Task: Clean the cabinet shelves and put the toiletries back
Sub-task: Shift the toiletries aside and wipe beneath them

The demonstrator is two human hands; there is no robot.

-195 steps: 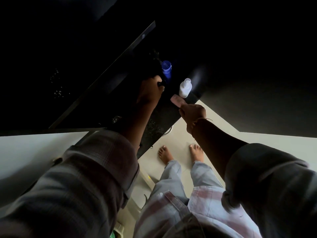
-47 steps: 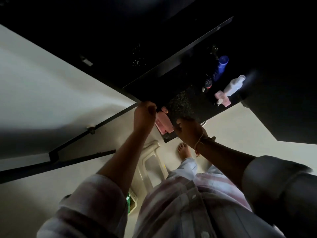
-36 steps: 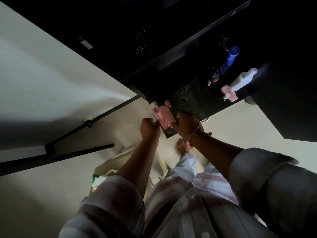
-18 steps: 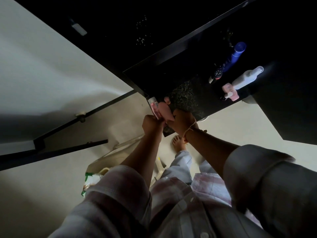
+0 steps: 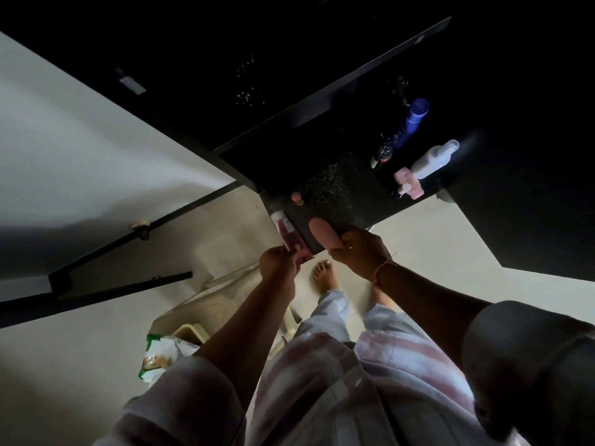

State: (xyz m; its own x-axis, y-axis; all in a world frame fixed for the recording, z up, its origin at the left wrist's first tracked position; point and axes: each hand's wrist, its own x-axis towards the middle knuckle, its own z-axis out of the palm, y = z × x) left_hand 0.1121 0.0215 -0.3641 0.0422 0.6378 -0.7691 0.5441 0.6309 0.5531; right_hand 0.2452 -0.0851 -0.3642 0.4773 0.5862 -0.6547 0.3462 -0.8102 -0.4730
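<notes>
My left hand (image 5: 278, 263) grips the lower end of a red tube (image 5: 287, 231) with a pale cap, held at the near left corner of the dark speckled shelf (image 5: 325, 188). Just right of it, my right hand (image 5: 360, 252) holds a rounded pink tube (image 5: 324, 233) that lies on the shelf's front edge. A small pink cap (image 5: 297, 197) sits on the shelf behind them. Further back on the shelf stand a blue bottle (image 5: 412, 122), a white bottle (image 5: 433, 159), a small dark bottle (image 5: 383, 154) and a pink box (image 5: 409, 181).
An open dark cabinet door (image 5: 135, 233) hangs to the left against a pale wall. On the floor below are a beige plastic stool (image 5: 193, 331) and a green-and-white packet (image 5: 161, 352). My bare foot (image 5: 325, 276) stands under the shelf. The cabinet interior is very dark.
Both hands have drawn apart a little: the red tube has separated to the left in my left hand, the pink tube stays in my right. The toiletries at the back stand unchanged.
</notes>
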